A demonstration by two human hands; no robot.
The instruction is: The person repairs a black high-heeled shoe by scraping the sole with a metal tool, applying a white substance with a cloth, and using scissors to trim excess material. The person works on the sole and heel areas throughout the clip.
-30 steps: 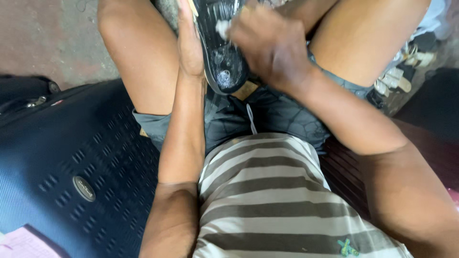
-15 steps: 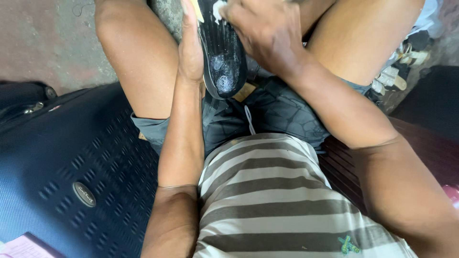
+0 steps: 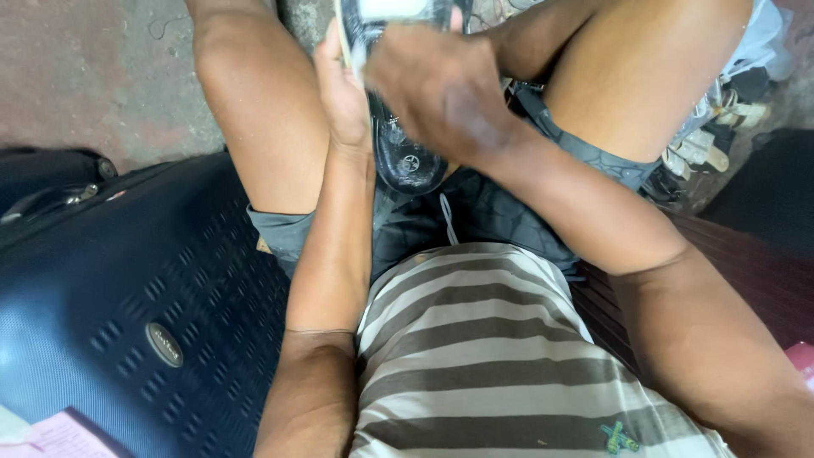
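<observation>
A black shoe [image 3: 405, 157] is held sole-up between my knees, its heel pointing toward my body. My left hand [image 3: 341, 93] grips the shoe along its left edge. My right hand [image 3: 441, 89] lies over the sole's middle, fingers curled, pressing a small pale piece, perhaps a cloth [image 3: 392, 8], against the sole near the top edge of the view. The toe end of the shoe is cut off by the frame. I sit in dark shorts and a striped shirt.
A dark blue hard-shell suitcase [image 3: 127, 314] lies at my left side. Pink paper [image 3: 59, 434] rests on its near corner. Several other shoes and straps [image 3: 721, 127] are piled at the right, beside a dark red slatted seat [image 3: 763, 288]. Bare reddish floor [image 3: 85, 76] is at the far left.
Both hands and the shoe have risen toward the top of the view. My right hand has slid forward along the sole, uncovering the heel.
</observation>
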